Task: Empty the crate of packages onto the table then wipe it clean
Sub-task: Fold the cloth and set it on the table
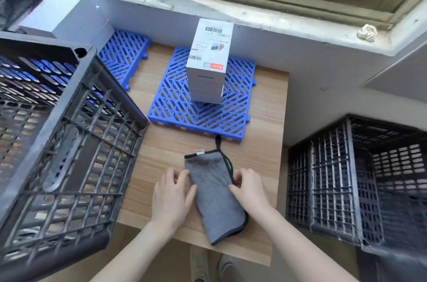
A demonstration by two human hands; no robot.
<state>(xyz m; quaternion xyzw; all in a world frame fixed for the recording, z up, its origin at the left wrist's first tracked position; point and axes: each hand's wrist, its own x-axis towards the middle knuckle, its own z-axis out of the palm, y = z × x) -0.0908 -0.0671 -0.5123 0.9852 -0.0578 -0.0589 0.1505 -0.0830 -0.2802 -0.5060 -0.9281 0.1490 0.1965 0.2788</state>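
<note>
Head view, forearms extended, left hand [172,194] and right hand [250,187] pinching opposite edges of grey cloth [215,191], flat on table [268,106]

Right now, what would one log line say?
left hand, right hand: hold grey cloth | crate: empty | boxes: stacked on blue mat

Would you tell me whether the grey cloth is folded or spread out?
Folded: the grey cloth lies on the table as a narrow, layered strip, its long edges pinched by the left hand and right hand.
</note>
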